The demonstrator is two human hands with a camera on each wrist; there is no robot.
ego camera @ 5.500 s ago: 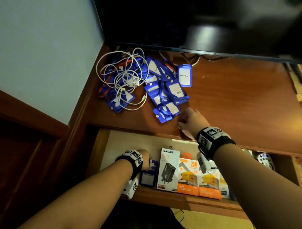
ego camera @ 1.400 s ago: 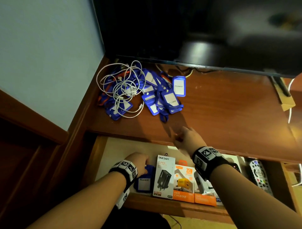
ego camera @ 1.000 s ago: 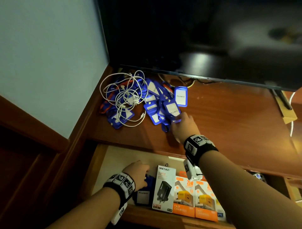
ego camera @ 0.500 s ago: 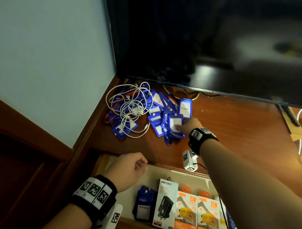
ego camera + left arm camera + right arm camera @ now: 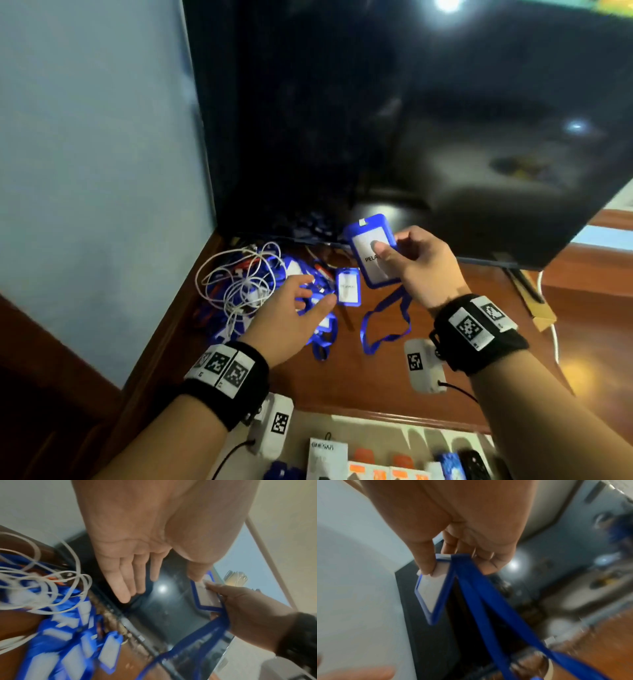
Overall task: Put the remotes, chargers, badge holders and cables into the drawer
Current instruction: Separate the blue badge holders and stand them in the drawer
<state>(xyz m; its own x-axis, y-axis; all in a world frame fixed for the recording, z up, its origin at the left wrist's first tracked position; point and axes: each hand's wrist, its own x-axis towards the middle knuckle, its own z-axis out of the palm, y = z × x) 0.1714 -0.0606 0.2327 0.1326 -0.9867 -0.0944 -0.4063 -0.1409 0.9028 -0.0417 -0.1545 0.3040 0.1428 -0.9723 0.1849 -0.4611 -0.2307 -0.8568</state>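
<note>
In front of you a big dark television screen (image 5: 411, 120) fills the upper view, standing on a reddish wooden shelf (image 5: 394, 383) against a pale wall (image 5: 96, 171) on your left. At the bottom edge the drawer (image 5: 383, 428) stands pulled out, and in it you can see a white charger box (image 5: 327, 459) beside orange-topped boxes (image 5: 387, 472), a blue badge holder (image 5: 281, 471) at the left and a dark remote (image 5: 474, 462) at the right — all cut off by the frame. On the shelf, in the corner by the wall, lies the pile of blue badge holders (image 5: 308, 308) with their lanyards, and a tangle of white cables (image 5: 239, 277) sits on its left part. One holder (image 5: 347, 286) lies at the pile's right edge, face up. Your right hand (image 5: 418, 263) is lifted above the shelf and pinches another badge holder (image 5: 371, 250) upright, thumb pressed on its white card and fingers behind it; its blue lanyard (image 5: 383, 325) hangs down in a loop toward the wood. The right wrist view shows the same grasp, thumb on the card and the strap falling past the fingers. Your left hand (image 5: 291, 322) hovers over the pile with fingers straight and loosely spread, holding nothing — the left wrist view shows the bare palm above the cables and holders, the thumb tip close to the raised holder, though you cannot tell whether it touches.
</note>
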